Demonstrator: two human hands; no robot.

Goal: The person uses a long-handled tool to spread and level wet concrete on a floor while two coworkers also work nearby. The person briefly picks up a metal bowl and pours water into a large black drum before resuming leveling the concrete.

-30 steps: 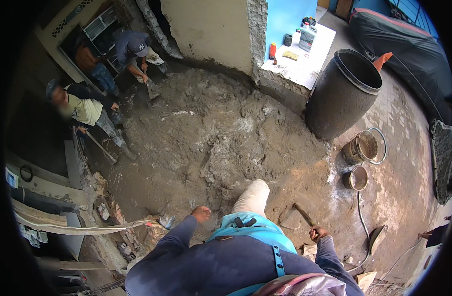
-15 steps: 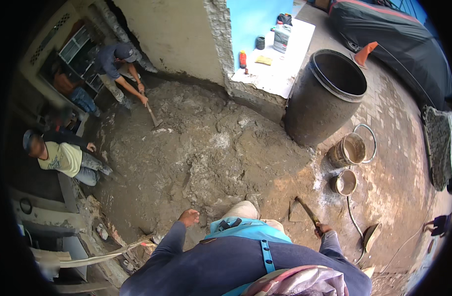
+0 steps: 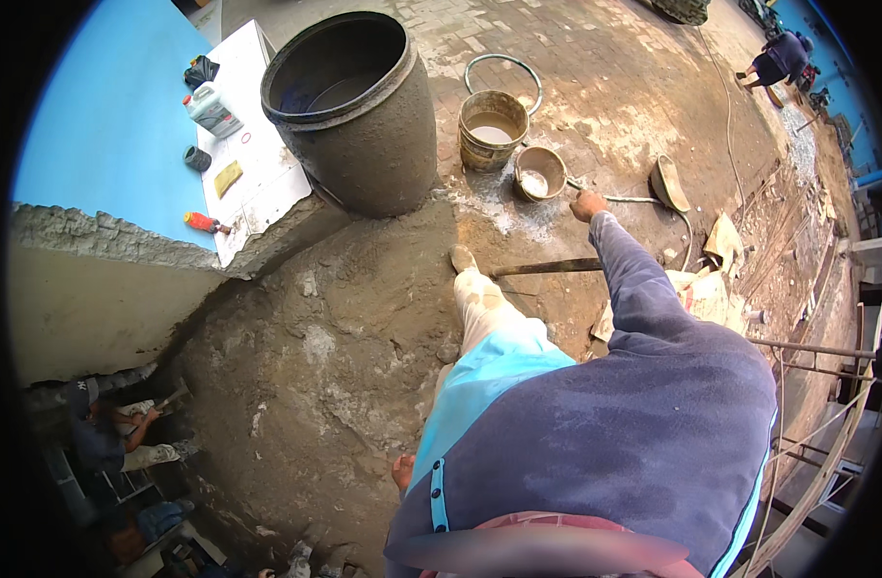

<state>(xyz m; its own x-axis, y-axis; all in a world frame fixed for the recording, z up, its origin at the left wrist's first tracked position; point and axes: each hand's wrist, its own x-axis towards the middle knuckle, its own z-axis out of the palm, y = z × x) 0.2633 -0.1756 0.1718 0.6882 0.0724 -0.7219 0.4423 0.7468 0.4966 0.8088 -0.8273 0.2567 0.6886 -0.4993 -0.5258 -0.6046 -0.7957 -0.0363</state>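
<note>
Paved ground: two buckets (image 3: 493, 129), one barrel (image 3: 356, 112).

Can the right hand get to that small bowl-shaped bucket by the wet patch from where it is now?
Probably yes. The right hand is stretched out just beside the small bucket, with only bare wet ground between them; the hose runs past on the hand's other side.

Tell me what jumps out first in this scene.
A big dark barrel stands at the top, beside a heap of wet grey-brown mortar spread at the centre. The person's right hand reaches out near a small bowl and a bucket; the left hand hangs low by the hip.
</note>
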